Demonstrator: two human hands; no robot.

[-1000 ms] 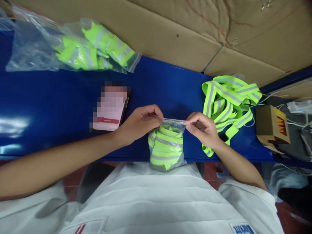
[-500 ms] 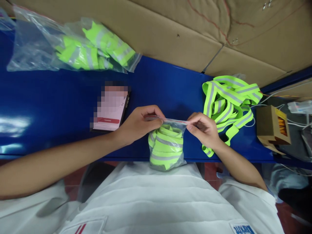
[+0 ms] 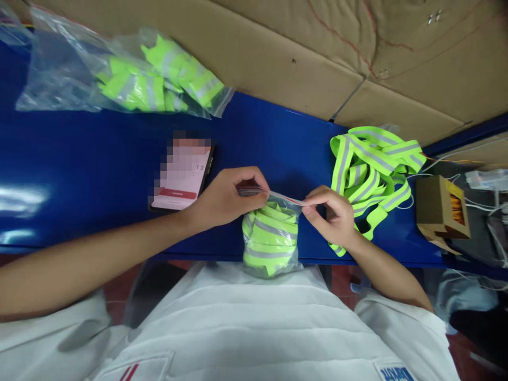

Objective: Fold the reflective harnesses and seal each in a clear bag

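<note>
A clear zip-lock bag (image 3: 294,267) hangs at the front edge of the blue table, close to my body. Inside it is a folded bundle of neon yellow reflective strap (image 3: 272,233) with grey stripes. My left hand (image 3: 234,196) pinches the left end of the bag's red-lined top edge between thumb and fingers. At the right end of that same edge, my right hand (image 3: 331,211) pinches with thumb and forefinger. The top edge is stretched between both hands, sloping down to the right. Whether the seal is fully pressed together I cannot tell.
Loose neon reflective straps (image 3: 367,169) lie heaped at the right. Beyond them stand a small cardboard box (image 3: 438,206) and white cables. A phone (image 3: 180,177) lies left of my hands. Filled clear bags (image 3: 159,79) rest at the back left, against a cardboard-covered panel (image 3: 273,63).
My right hand has dropped slightly, so the bag's top edge now slants more. The left hand still pinches its end. The number on the phone screen differs.
</note>
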